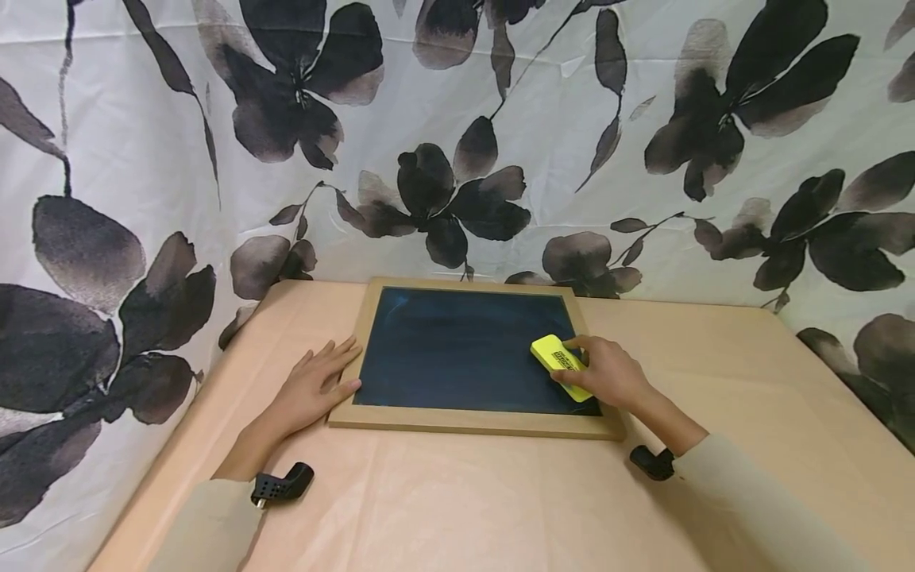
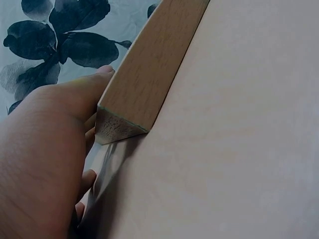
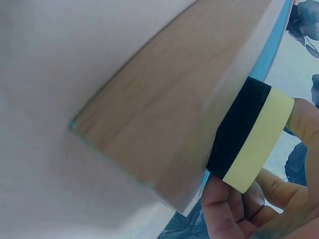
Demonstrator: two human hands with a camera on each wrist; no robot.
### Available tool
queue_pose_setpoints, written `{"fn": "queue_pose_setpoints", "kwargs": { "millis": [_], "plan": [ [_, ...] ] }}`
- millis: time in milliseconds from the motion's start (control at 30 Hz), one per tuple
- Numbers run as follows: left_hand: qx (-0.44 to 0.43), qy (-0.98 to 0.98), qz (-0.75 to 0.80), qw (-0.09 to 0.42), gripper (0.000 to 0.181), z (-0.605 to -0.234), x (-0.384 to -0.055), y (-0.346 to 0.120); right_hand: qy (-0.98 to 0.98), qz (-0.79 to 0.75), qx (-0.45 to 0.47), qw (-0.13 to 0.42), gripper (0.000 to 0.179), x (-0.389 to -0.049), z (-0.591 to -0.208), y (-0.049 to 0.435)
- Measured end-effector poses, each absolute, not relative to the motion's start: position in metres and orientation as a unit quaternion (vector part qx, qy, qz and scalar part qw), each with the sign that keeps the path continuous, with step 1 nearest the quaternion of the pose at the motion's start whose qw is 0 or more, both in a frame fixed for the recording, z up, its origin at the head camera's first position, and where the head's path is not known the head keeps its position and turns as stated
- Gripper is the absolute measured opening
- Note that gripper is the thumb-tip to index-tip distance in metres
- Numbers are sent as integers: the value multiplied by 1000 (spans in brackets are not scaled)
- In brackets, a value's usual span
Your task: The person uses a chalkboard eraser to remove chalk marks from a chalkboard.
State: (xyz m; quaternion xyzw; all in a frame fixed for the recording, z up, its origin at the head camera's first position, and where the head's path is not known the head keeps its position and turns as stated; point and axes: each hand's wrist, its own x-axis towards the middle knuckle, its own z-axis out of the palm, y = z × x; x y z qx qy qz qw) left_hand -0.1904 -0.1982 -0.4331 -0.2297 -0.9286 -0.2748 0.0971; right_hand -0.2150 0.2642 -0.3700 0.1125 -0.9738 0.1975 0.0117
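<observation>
My right hand grips a yellow foam eraser with black felt on the wood-framed chalkboard; my left hand lies flat, fingers straight, against its frame.

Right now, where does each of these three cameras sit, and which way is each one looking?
Head: worn on the head, facing forward and down at the board, both hands and sleeves.
Left wrist: low beside the left hand, looking along the table at the board's wooden corner.
Right wrist: under the right hand, looking at the frame edge and eraser.
Shared: every view shows the board's frame; head and right wrist share the eraser.
</observation>
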Motion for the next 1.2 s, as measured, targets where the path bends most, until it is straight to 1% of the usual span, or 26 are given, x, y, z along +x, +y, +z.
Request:
{"fn": "queue_pose_setpoints", "kwargs": {
  "millis": [200, 333, 533, 900, 1200],
  "plan": [
    [-236, -927, -272, 102, 63, -432, -193, -200, -975, 196, 105, 9, 72, -215, -369, 263],
    [-238, -928, -266, 108, 62, -429, -193, -200, -976, 190, 104, 7, 72, -211, -365, 261],
    [-236, -927, -272, 105, 62, -429, -191, -200, -980, 171, 100, 10, 71, -201, -364, 260],
    [-233, -928, -274, 94, 63, -434, -190, -198, -985, 166, 40, 29, 70, -181, -370, 257],
    [-237, -926, -276, 101, 63, -432, -189, -198, -984, 172, 1, 44, 71, -178, -369, 254]
  ]
}}
